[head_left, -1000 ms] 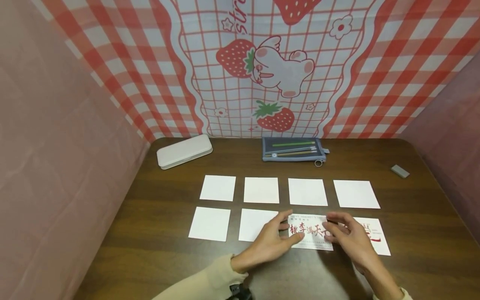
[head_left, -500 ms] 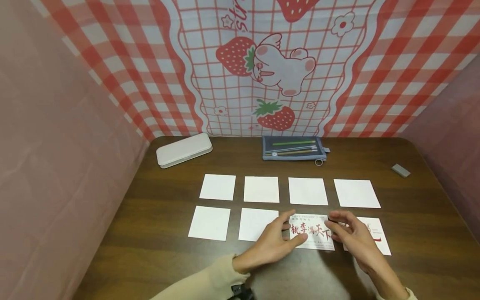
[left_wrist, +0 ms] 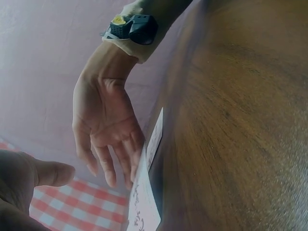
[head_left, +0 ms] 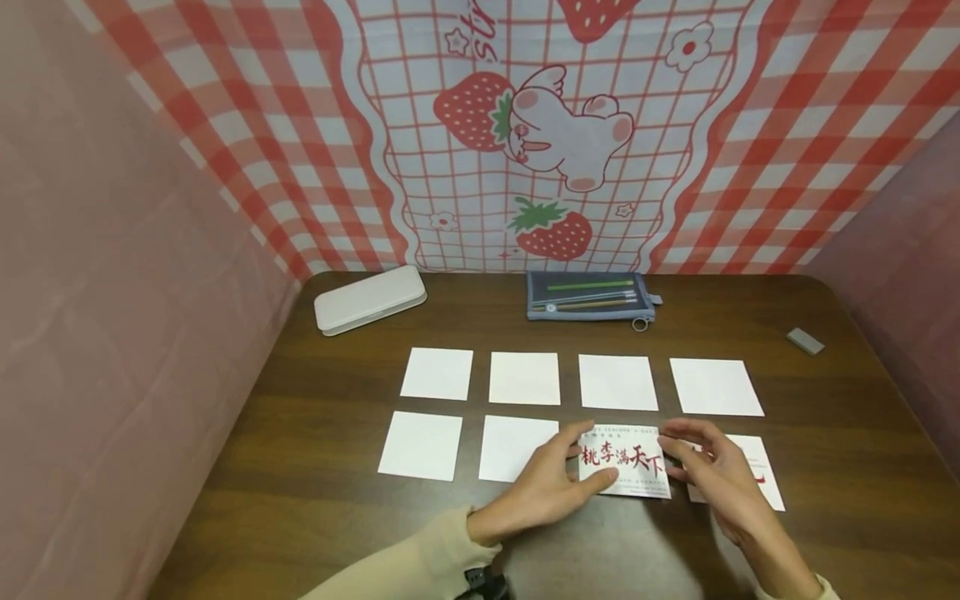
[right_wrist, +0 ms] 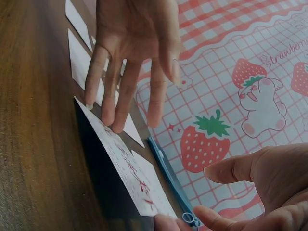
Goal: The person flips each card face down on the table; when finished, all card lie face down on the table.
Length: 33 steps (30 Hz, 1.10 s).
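Note:
A white card with red Chinese lettering [head_left: 624, 463] sits between both hands at the front of the table. In the right wrist view its near edge looks raised, with dark shadow beneath. My left hand [head_left: 546, 483] has extended fingers against the card's left edge; in that view its thumb stands apart from the card. At the right edge, fingertips of my right hand [head_left: 716, 479] touch the card, and the other fingers are loosely spread. A second printed card [head_left: 761, 475] lies partly hidden under the right hand.
Blank white cards lie in two rows, including one [head_left: 522, 379] in the back row and one [head_left: 422, 446] at front left. A white case [head_left: 370, 301], a blue pencil pouch [head_left: 588, 296] and a grey eraser [head_left: 806, 341] lie behind them. Curtains stand beyond the table.
The lettered card and both hands have shifted slightly to the right. The card's tilt has changed a little, and more of its last character shows beside the right hand.

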Each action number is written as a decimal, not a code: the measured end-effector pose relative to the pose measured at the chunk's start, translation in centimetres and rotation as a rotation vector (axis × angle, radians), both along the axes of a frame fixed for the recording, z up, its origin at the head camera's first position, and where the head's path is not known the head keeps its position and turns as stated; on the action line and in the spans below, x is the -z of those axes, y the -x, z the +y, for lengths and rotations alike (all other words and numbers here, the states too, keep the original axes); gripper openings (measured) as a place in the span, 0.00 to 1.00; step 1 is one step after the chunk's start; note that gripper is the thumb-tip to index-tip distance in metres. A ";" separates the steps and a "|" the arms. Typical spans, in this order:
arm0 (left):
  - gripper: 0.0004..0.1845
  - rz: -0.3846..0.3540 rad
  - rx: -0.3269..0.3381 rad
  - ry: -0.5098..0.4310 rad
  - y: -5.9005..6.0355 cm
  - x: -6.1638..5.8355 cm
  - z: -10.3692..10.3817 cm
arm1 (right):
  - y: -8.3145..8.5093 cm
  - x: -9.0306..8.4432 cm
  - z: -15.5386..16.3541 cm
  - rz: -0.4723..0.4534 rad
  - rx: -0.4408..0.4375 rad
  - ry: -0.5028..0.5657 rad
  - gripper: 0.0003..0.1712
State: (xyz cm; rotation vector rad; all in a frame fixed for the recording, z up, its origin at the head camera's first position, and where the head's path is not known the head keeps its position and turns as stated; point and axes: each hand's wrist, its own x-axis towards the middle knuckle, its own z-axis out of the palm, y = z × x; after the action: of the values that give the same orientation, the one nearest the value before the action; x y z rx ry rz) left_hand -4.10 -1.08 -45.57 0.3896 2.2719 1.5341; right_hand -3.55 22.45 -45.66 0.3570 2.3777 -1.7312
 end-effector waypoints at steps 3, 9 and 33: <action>0.37 0.057 0.020 0.043 -0.1 0.0 0.0 | 0.1 -0.2 0.4 0.000 -0.013 0.016 0.30; 0.34 0.166 0.066 0.125 -0.5 -0.2 0.1 | 0.3 -0.4 1.1 0.016 -0.024 0.148 0.24; 0.32 0.118 0.081 0.071 -1.0 -0.6 1.1 | 0.4 0.8 -1.1 -0.106 -0.274 0.354 0.33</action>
State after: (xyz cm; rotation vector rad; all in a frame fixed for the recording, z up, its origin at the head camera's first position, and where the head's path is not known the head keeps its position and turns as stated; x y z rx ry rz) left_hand -3.08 -0.01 -44.92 0.5584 2.3608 1.4209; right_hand -3.92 21.31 -46.45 0.0642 1.8930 -1.8955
